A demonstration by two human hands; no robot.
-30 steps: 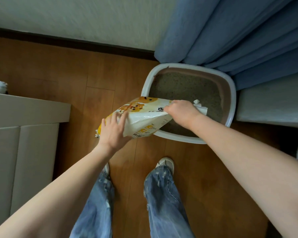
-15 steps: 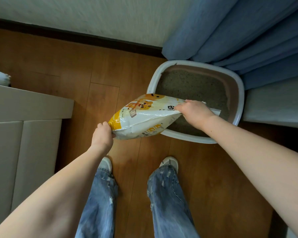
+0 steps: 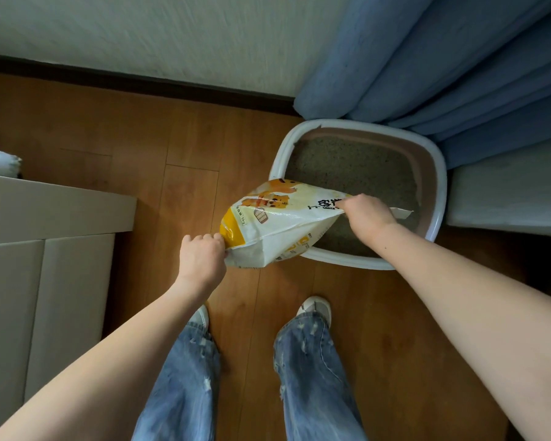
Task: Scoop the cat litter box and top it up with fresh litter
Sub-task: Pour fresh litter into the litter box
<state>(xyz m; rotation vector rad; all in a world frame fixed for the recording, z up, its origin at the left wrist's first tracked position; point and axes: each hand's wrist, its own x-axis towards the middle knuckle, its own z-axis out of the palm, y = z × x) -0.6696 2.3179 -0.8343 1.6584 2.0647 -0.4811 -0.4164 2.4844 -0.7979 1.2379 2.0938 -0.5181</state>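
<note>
A white and yellow litter bag (image 3: 280,224) with orange cat pictures hangs tilted over the near left corner of the litter box (image 3: 439,192). The box has a white rim, brownish inner walls and grey litter (image 3: 357,170) inside. My left hand (image 3: 201,259) grips the bag's bottom corner at its yellow end. My right hand (image 3: 368,216) grips the bag near its open torn top, which points into the box. No litter is seen falling.
Blue curtains (image 3: 442,65) hang over the box's far right side. A beige cabinet (image 3: 45,237) stands on the left and a pale ledge (image 3: 506,192) on the right. My legs in jeans and white shoes (image 3: 314,308) stand on the wooden floor (image 3: 109,128).
My left hand moved from flat under the bag to gripping its bottom corner. The bag's lower end has lifted and the bag has shifted slightly toward the box.
</note>
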